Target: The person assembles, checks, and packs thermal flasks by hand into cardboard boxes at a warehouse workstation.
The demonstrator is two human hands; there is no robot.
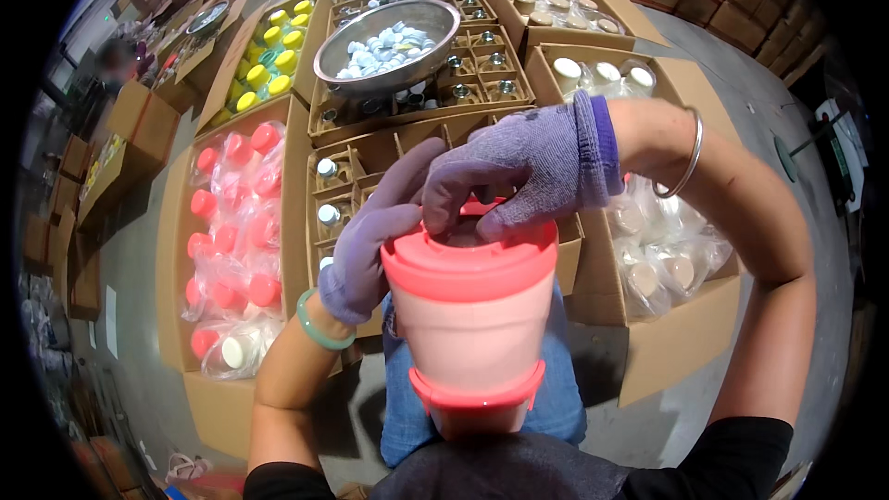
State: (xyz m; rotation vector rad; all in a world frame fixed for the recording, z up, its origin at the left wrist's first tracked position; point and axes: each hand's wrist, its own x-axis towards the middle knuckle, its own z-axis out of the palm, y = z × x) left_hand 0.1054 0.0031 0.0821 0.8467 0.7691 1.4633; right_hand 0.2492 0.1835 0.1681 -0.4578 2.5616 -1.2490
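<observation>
A large pale pink plastic bottle [472,340] with a coral red top stands upright close to my body, over my lap. My left hand [375,243], in a purple knit glove, rests against the left side of its red rim. From above, my right hand [514,167], gloved the same way, curls its fingers into the round dark opening of the top; whether they hold something there is hidden. Just beyond my hands is a divided cardboard box [417,135] with white-capped bottles in some compartments. A steel bowl [386,87] of small white caps sits on another divided box of glass bottles.
Bagged red-capped bottles fill a carton [173,278] at the left, beside a carton of yellow-capped bottles [257,75]. On the right, cartons hold bagged white-capped bottles [567,69] and beige-capped ones [542,19]. An open flap [680,354] juts out at the lower right. A person is at the far left.
</observation>
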